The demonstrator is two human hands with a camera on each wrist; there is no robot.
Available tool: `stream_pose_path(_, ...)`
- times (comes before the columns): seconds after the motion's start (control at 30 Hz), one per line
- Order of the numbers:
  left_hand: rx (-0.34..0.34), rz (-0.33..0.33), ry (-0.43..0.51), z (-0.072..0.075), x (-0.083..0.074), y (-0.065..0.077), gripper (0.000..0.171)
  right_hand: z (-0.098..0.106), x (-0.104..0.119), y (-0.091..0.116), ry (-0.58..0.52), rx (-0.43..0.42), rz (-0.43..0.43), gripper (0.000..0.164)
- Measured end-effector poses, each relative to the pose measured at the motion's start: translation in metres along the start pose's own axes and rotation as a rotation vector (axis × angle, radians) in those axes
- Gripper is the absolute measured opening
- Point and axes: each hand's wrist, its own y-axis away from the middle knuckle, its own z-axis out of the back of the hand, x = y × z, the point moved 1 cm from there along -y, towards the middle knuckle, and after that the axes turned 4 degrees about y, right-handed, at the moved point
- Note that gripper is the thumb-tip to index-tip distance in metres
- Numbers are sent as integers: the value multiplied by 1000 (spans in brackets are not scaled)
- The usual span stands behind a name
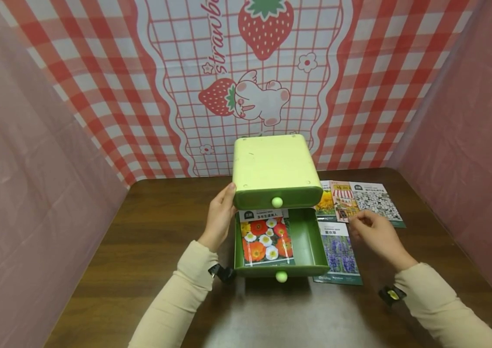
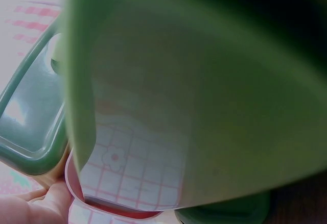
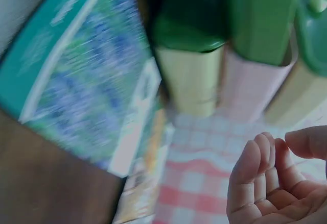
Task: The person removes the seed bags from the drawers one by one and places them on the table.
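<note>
Nearest on the tabletop [image 1: 154, 227], here's a green drawer [image 1: 309, 241] pulled out, a poppy packet [image 1: 267, 241] lying in its left part! Just to the right, a lavender packet [image 1: 339, 253]. The right hand [image 1: 376, 232], empty, fingers loosely curved, thumb close by, is near the shop-picture packet [image 1: 343, 200]; the left hand [image 1: 221, 215] rests against the cabinet [image 1: 274, 162]'s left side. Beyond, a white-flower packet [image 1: 374, 200], then the strawberry cloth [image 1: 267, 92].

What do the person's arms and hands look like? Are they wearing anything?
The left sleeve and right sleeve are pale cream. A small black gadget sits at each wrist, the right one with a yellowish patch. The left hand and right hand wear no gloves.
</note>
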Motion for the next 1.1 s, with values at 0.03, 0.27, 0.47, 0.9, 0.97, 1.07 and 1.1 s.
stream_pose_path(0.03, 1, -2, 1, 0, 0, 0, 57, 1, 6, 0, -14, -9, 12, 33)
stream_pose_path(0.27, 1, -19, 7, 0, 0, -1, 55, -6, 50, 3, -35, 3, 157, 25)
stream_pose_path(0.47, 1, -17, -2, 0, -1, 1, 55, -30, 77, 4, 37, 106, 269, 25)
stream_pose_path(0.9, 3, -7, -1, -1, -1, 1, 56, -79, 95, -5, 339, 269, 429, 57)
stream_pose_path(0.97, 2, -6, 0, -1, -1, 1, 56, -85, 95, -6, 373, 276, 446, 64)
stream_pose_path(1.07, 1, -8, 2, -1, -1, 0, 57, -91, 95, -8, 417, 282, 475, 72)
stream_pose_path(1.1, 1, -8, 3, -1, -1, 0, 57, -93, 95, -9, 430, 284, 479, 74)
